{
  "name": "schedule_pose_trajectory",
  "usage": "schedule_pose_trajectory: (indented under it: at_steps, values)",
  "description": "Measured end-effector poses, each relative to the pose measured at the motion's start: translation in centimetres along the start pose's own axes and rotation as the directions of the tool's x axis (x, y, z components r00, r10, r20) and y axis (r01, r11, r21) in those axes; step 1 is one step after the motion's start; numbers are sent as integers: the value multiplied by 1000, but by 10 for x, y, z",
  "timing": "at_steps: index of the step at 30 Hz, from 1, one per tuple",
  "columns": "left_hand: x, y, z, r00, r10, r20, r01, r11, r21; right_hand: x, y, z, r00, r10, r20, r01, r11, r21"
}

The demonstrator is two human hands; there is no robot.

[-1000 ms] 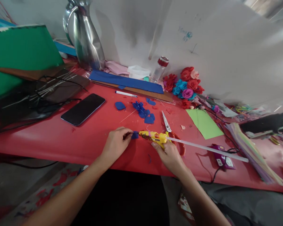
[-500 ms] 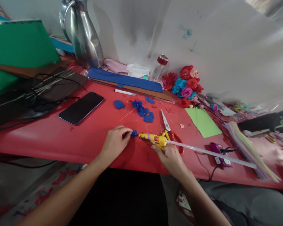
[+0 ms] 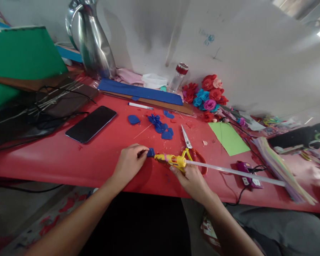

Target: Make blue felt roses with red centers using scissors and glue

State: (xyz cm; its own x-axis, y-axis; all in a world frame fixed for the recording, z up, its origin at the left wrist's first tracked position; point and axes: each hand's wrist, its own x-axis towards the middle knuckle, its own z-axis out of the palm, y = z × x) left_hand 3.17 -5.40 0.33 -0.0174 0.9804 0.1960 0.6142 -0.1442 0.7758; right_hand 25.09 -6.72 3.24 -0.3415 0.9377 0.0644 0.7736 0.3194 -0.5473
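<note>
My right hand point(image 3: 191, 179) is wrapped round a yellow glue gun point(image 3: 170, 159), with a long clear glue stick point(image 3: 229, 170) sticking out of its back end. The gun's nozzle points left, at or very near a small blue petal point(image 3: 150, 152). Thumb and fingertips of my left hand point(image 3: 132, 160) pinch that petal just above the red table. Beyond them lie a blue flower point(image 3: 155, 120) and several loose blue petals point(image 3: 166, 134). Scissors with orange and yellow handles point(image 3: 187, 138) rest behind the glue gun, their blades pointing away.
A phone point(image 3: 91, 123) lies to the left and a white marker point(image 3: 140, 106) behind the petals. Along the wall stand a steel jug point(image 3: 96, 46), a glass bottle point(image 3: 177, 78) and paper flowers point(image 3: 210, 93). Green paper point(image 3: 228, 138) and a purple power socket point(image 3: 249, 174) are to the right.
The glue gun's nozzle has shifted slightly left against or close to the petal. My left hand keeps its pinch. The whole view has shifted a little.
</note>
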Motion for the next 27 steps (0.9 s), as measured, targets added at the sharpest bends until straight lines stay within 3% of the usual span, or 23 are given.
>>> schedule_pose_trajectory:
  at_steps: [3, 7, 10, 12, 14, 16, 20, 23, 25, 27]
  values:
    - [0, 1, 0, 1000, -18, 5, 18, 1000, -9, 1, 0, -9, 1000, 26, -4, -25, 994, 105]
    - [-1, 1, 0, 999, -49, 8, 49, 998, -36, 7, 13, -35, 975, 216, -53, -186, 923, 338]
    - [-1, -1, 1, 998, -62, -15, 61, 996, -71, 26, 34, -56, 919, 375, -122, -257, 804, 536]
    - [-2, -4, 2, 998, -55, -32, 52, 995, -90, 44, 50, -64, 855, 471, -217, -262, 754, 603]
    - [-1, -6, 1, 998, -46, -46, 41, 994, -105, 62, 66, -69, 778, 577, -249, -373, 743, 556]
    - [-1, -7, 0, 997, -51, -50, 44, 991, -127, 76, 81, -71, 715, 644, -270, -542, 756, 368]
    - [0, -3, -4, 986, -157, -63, 137, 959, -246, 84, 96, -76, 650, 662, -373, -633, 743, 217]
    - [2, 7, -6, 951, -296, -89, 221, 852, -475, 75, 84, -65, 627, 569, -533, -633, 770, 77]
    - [5, 14, -6, 908, -407, -99, 248, 713, -656, 66, 61, -45, 687, 275, -673, -504, 847, -168]
    - [8, 20, -5, 859, -506, -77, 248, 543, -802, 59, 30, -18, 758, -132, -639, -157, 913, -375]
